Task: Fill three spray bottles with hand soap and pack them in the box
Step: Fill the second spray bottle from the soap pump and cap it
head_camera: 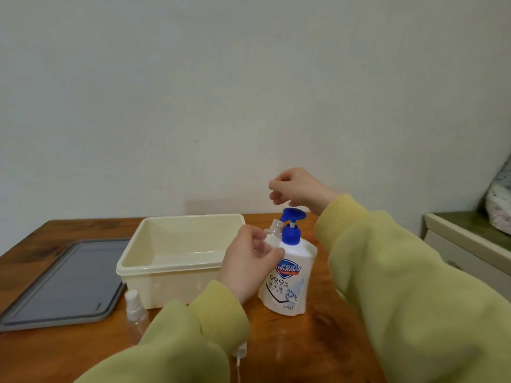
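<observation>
A white hand soap bottle [290, 280] with a blue pump head [293, 214] stands on the wooden table. My left hand [249, 261] grips a small clear spray bottle [275, 227] with no cap, its open neck tilted up under the pump's spout. My right hand [297, 189] hovers just above the pump head with curled fingers, holding nothing and not touching the pump. A cream plastic box [171, 269] sits open left of the soap bottle, with nothing visible inside. A second clear spray bottle [135, 310], capped, stands in front of the box.
The box's grey lid [63, 280] lies flat at the left. A loose white spray head with its tube [240, 352] lies near the front edge, partly behind my left sleeve. A white cabinet [470, 244] stands off the table's right side.
</observation>
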Demonstrator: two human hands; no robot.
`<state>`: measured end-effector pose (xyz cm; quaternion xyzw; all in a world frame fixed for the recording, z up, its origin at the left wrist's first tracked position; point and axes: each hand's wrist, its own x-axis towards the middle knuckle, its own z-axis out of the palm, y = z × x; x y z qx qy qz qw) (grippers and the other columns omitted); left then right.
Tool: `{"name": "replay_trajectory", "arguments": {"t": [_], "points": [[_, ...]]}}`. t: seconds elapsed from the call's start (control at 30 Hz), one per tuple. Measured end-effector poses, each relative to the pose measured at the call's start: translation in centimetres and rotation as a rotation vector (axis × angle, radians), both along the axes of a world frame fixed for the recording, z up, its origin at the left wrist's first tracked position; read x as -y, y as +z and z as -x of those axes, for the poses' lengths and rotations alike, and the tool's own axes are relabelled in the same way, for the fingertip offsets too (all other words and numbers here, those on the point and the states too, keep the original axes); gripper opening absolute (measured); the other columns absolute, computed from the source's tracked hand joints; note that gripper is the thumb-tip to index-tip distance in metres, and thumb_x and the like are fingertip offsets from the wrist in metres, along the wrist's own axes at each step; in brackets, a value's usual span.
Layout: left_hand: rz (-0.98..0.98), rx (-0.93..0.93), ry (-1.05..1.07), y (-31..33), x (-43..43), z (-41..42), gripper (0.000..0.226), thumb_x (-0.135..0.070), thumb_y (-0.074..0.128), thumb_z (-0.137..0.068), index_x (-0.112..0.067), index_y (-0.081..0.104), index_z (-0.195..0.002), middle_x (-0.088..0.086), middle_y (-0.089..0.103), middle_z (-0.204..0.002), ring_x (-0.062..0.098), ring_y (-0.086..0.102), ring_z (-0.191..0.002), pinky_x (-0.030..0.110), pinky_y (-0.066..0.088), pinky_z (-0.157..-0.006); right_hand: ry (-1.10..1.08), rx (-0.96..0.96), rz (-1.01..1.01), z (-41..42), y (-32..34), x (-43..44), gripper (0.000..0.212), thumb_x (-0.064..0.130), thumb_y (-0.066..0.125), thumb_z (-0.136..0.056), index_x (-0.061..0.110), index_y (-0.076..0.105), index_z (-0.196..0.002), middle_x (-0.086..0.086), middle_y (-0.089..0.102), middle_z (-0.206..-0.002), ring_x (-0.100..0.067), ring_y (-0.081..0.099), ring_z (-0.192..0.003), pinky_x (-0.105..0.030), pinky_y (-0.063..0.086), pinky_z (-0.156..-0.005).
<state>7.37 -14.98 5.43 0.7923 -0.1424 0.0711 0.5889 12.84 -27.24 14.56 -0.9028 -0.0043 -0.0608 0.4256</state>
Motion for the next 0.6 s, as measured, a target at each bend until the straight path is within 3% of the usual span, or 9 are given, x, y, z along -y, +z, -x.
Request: {"name": "replay_trajectory", "arguments": {"t": [0.2, 0.33, 0.47, 0.6], "points": [[-0.037, 0.042, -0.018, 0.1, 0.1, -0.4, 0.030, -0.020, 0.067, -0.078, -0.019, 0.043, -0.094, -0.003, 0.054, -0.080, 0.014, 0.053, -0.074, 0.037, 0.051, -0.077, 0.052, -0.109, 0.032, -0.9, -0.9, -0.5, 0.015, 0.018, 0.047, -0.094, 0.006, 0.055, -0.099, -0.009, 0.065, -0.091, -0.021, 0.062, -0.077, -0.023, 0.048, -0.062], [-0.071, 0.081, -0.009, -0.1, -0.1, -0.5, 0.029, -0.021, 0.067, -0.078, -0.019, 0.043, -0.095, -0.007, 0.052, -0.077, 0.006, 0.049, -0.069, 0.021, 0.043, -0.066, 0.077, -0.128, 0.079, -1.2, -1.1, -0.5, 0.018, 0.017, 0.046, -0.094, 0.005, 0.055, -0.103, -0.006, 0.065, -0.085, -0.022, 0.062, -0.081, -0.024, 0.051, -0.070], [-0.078, 0.096, -0.008, 0.0, 0.0, -0.5, 0.028, -0.020, 0.066, -0.079, -0.017, 0.044, -0.096, -0.008, 0.050, -0.075, 0.008, 0.048, -0.068, 0.021, 0.040, -0.066, 0.093, -0.144, 0.108, -1.5, -1.3, -0.5, 0.023, 0.015, 0.044, -0.094, 0.003, 0.056, -0.110, -0.002, 0.065, -0.078, -0.021, 0.062, -0.081, -0.027, 0.052, -0.074], [-0.125, 0.162, 0.027, 1.0, 0.1, -0.6, 0.022, -0.022, 0.060, -0.082, -0.017, 0.043, -0.095, -0.011, 0.047, -0.074, 0.001, 0.045, -0.066, 0.008, 0.038, -0.055, 0.100, -0.190, 0.042, -1.5, -1.2, -0.1, 0.019, 0.014, 0.047, -0.093, 0.005, 0.056, -0.107, -0.002, 0.065, -0.077, -0.022, 0.060, -0.081, -0.027, 0.049, -0.072]]}}
